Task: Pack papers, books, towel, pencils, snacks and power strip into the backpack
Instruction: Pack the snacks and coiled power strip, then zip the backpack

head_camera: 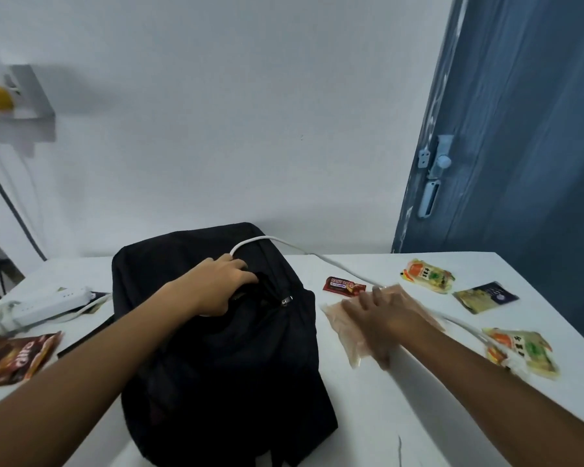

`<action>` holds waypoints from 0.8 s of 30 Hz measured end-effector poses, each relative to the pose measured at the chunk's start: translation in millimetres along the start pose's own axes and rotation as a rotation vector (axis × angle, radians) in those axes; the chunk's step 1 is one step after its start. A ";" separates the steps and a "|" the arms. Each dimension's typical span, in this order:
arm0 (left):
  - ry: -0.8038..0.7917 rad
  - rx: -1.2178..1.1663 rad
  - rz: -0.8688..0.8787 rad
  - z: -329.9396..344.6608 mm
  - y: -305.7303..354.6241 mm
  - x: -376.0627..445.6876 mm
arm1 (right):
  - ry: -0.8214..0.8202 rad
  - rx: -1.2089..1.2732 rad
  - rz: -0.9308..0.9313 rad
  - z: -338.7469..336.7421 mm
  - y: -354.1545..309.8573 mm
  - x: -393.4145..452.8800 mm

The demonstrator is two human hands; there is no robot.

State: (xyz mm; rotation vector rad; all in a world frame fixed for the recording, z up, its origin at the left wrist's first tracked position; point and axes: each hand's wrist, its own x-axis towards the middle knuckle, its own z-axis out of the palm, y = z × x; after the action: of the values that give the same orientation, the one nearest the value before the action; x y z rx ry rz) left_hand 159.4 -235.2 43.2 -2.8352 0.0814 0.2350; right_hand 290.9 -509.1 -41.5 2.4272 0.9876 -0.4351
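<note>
**Inspector:** Status of the hands?

**Assistant:** The left hand [225, 284] grips the edge of the open zip mouth on the black backpack [213, 348], which lies flat mid-worktop. The right hand [381, 318] is blurred; its fingers look spread flat over a pale translucent packet [346, 335] just right of the bag. Whether it has any hold on it, I cannot tell.

**Inspector:** Step in hand?

**Assistant:** By my judgement, loading a snack. Advice: keep the mouth pulled wide, get a sure pinch on the slippery packet before lifting, and feed it in flat. A white cable [334, 262] runs from the bag's top across the worktop [385, 416] and under the right hand; the packet should be lifted clear of it.

**Inspector:** Count of items outside the bag?

**Assistant:** One white power strip [48, 303], far left. Snacks, six visible: one brown bag [14, 357] at left, one red chocolate bar [344, 285], one pale packet, two yellow-orange pouches [427, 275] [520, 352], one dark sachet [484, 297]. A dark flat item shows beneath the bag's left edge; unidentified. No papers, books, towel or pencils identifiable in view.
</note>
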 end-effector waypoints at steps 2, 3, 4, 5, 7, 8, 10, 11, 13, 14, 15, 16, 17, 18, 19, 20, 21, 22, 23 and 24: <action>0.024 -0.006 -0.016 0.2 -1.7 -2.9 | 0.122 -0.005 -0.027 -0.8 1.8 4.2; 0.038 -0.010 -0.018 0.1 -3.3 -3.7 | 0.189 0.018 -0.042 -3.7 3.8 3.0; 0.044 -0.025 -0.020 -0.6 -4.8 -5.7 | 0.242 0.058 -0.066 -6.6 5.8 1.3; 0.040 -0.044 -0.024 -1.4 -6.8 -7.1 | 0.276 0.120 -0.091 -10.4 6.8 -2.2; 0.022 -0.072 -0.026 -4.3 -10.2 -9.9 | 0.293 0.295 -0.111 -22.0 9.8 -9.5; 0.005 -0.090 -0.035 -6.0 -11.1 -10.7 | 0.287 0.406 -0.103 -29.4 13.1 -12.7; -0.007 -0.125 -0.042 -10.5 -13.4 -14.0 | 0.288 0.605 -0.095 -50.3 21.2 -15.3; 0.003 -0.159 -0.044 -11.9 -14.7 -13.8 | 0.313 0.656 -0.105 -61.0 26.2 -16.4; 0.048 -0.231 -0.045 -16.3 -18.4 -16.1 | 0.417 0.723 -0.141 -85.3 32.0 -23.5; 0.075 -0.279 -0.048 -18.3 -21.7 -17.1 | 0.482 0.768 -0.184 -99.4 31.3 -31.5; 0.111 -0.318 -0.044 -20.5 -24.6 -18.8 | 0.549 0.830 -0.246 -111.9 28.8 -40.7; 0.126 -0.310 -0.055 -21.9 -28.2 -20.5 | 0.604 0.904 -0.327 -124.8 23.9 -50.9; 0.144 -0.310 -0.048 -21.3 -31.4 -21.0 | 0.647 0.968 -0.418 -135.4 17.7 -61.1; 0.133 -0.285 -0.050 -24.9 -29.3 -23.1 | 0.687 1.012 -0.511 -143.8 10.0 -71.6; 0.128 -0.309 -0.075 -18.7 -35.1 -22.3 | 0.723 1.038 -0.611 -152.0 0.1 -83.2; 0.099 -0.323 -0.120 -15.8 -40.9 -24.6 | 0.744 1.064 -0.715 -158.3 -10.8 -94.6; 0.066 -0.332 -0.156 -11.1 -49.1 -27.9 | 0.746 1.097 -0.827 -162.6 -23.2 -105.3; -0.020 -0.284 -0.143 -9.5 -54.3 -34.6 | 0.723 1.135 -0.935 -165.1 -35.2 -113.3; -0.063 -0.253 -0.104 -8.6 -59.8 -38.5 | 0.693 1.162 -1.019 -165.5 -46.0 -119.2; -0.068 -0.247 -0.040 -12.5 -61.1 -44.1 | 0.658 1.163 -1.072 -164.2 -56.8 -119.7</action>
State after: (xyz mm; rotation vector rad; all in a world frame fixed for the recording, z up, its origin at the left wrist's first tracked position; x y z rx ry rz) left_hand 122.7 -179.1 79.9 -3.0665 -0.0208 0.3551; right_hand 185.6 -452.3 132.2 2.7292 3.0326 -0.6847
